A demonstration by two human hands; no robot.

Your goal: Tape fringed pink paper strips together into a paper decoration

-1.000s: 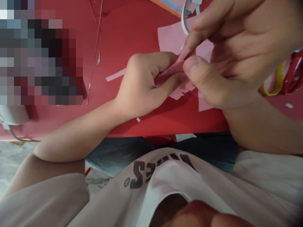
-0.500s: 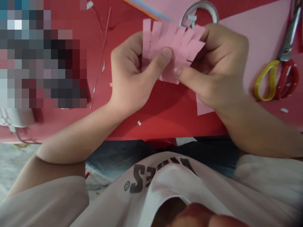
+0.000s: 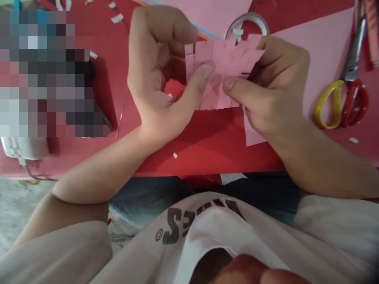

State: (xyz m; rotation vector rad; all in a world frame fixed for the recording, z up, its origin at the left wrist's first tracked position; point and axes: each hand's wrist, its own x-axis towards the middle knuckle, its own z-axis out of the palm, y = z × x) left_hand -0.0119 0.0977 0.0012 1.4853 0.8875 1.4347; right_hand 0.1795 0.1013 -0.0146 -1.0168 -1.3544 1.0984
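Observation:
A piece of pink paper [image 3: 220, 59] with slits cut into its edge, so that it ends in fringe-like strips, is held up between my two hands. My left hand [image 3: 160, 75] presses its thumb on the front of the paper; its index finger is raised and bent near the top left corner, while other fingers reach behind the sheet. On the right side, my right hand [image 3: 275, 86] pinches the paper, thumb in front and fingers behind. A short dark mark shows at the paper's right edge.
Scissors [image 3: 342, 102] with a yellow and a red handle lie at right, beside a large pink sheet [image 3: 319, 59]. Behind the paper is a roll of tape [image 3: 262, 24]. A white adapter [image 3: 25, 148] with a cable sits at left on the red table [image 3: 192, 146]; paper scraps lie about.
My left index finger has lifted and moved up, away from the paper's left side. The paper has shifted slightly right and down, with its strips spread differently. My right hand keeps its grip.

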